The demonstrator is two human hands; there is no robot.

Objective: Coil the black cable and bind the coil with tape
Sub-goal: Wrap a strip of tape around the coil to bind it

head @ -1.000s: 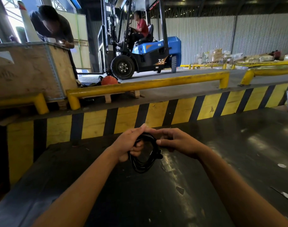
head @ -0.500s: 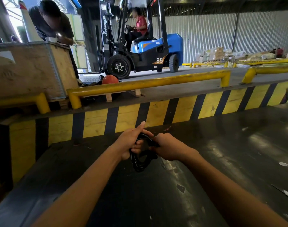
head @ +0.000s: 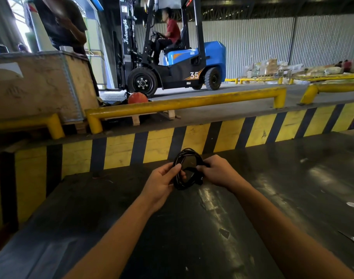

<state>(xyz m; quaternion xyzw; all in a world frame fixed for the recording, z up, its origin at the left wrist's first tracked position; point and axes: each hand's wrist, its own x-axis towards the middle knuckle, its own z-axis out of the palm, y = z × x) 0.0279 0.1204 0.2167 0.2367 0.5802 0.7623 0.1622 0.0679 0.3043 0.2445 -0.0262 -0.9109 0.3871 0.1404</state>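
A small coil of black cable (head: 185, 156) is held upright above the dark table (head: 192, 228), in front of the striped barrier. My left hand (head: 162, 183) grips the coil's left side, thumb across the strands. My right hand (head: 218, 171) closes on the coil's right side, where the plug end sticks out below the fingers. The coil's top arc rises above both hands. No tape shows in view.
A yellow-and-black striped wall (head: 192, 141) borders the table's far edge, with yellow guard rails (head: 182, 104) behind. A blue forklift (head: 172, 63) with a driver stands beyond. A wooden crate (head: 37, 85) and a standing person are at the left. Small scraps (head: 352, 204) lie at the table's right.
The coil has been turned so that most of it rises above my hands instead of hanging below. My right hand shifted to its right side. The forklift rolled slightly.
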